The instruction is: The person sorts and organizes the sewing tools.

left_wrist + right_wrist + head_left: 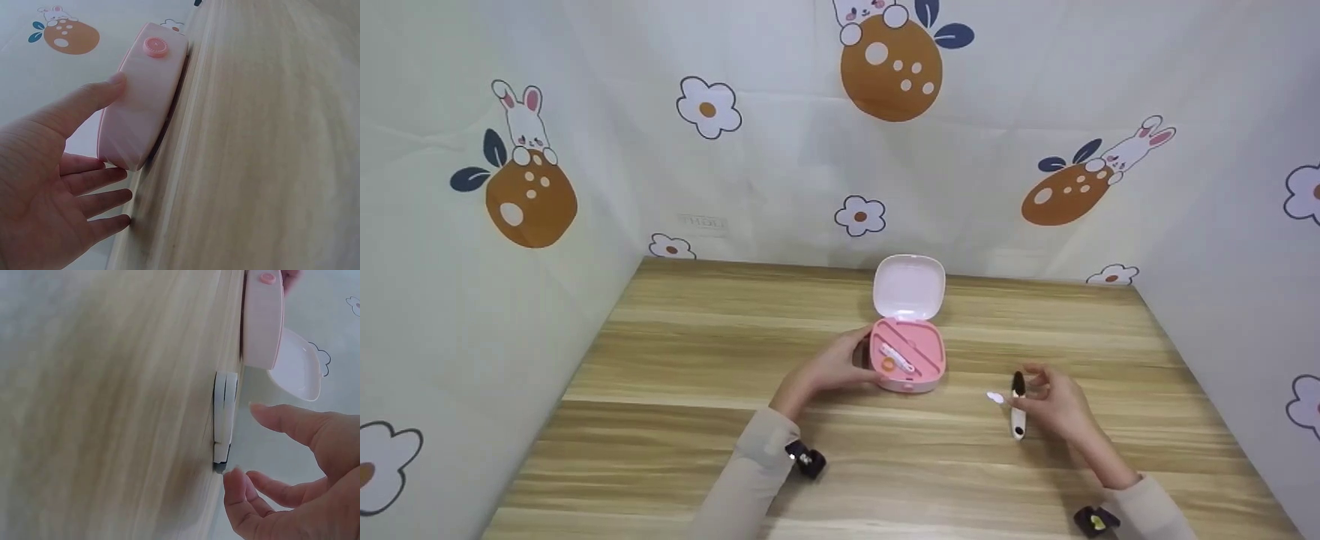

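Note:
A pink case [907, 384] stands with its white lid [910, 286] raised at the back. My left hand [832, 364] holds its left side, the thumb on the front face below the rim and the fingers along the side. Inside the pink tray lie a slim white tool [897, 358] and a small orange ring-shaped piece [888, 364]. Right of the case, a slim white tool with a dark end [224, 410] lies on the table. My right hand [1056, 401] hovers beside it, thumb and fingers apart, fingertips close to the dark end. Whether they touch it is unclear.
The wood-grain table [697, 337] meets patterned cloth walls [780, 172] at the back and sides. A small white cloud-shaped spot [995, 397] shows just left of the tool by my right hand. Black cameras [807, 459] sit on both wrists.

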Motion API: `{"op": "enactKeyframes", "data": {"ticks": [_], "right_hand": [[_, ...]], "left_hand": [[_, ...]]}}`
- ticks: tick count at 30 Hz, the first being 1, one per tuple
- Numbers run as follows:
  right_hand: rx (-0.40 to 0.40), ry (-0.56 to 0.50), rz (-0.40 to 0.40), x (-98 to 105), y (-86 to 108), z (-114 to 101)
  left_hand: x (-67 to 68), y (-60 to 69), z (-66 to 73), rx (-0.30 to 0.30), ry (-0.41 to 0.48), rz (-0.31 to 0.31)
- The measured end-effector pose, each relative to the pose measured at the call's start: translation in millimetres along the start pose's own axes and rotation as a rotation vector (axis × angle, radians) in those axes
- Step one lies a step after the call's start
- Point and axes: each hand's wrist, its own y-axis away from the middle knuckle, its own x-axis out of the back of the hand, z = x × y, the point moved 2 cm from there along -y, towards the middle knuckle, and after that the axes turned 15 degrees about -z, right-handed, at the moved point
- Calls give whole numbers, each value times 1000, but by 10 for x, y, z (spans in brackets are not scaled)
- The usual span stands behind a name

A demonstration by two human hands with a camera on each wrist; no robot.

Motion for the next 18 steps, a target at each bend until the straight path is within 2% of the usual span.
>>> {"op": "enactKeyframes", "data": {"ticks": [10, 18], "right_hand": [[-50, -63, -71, 3, -8, 56], [-75, -127, -91, 1, -29, 97]], "left_hand": [[0, 6, -2, 7, 18, -2], [-2, 0, 1, 6, 9, 2]]}}
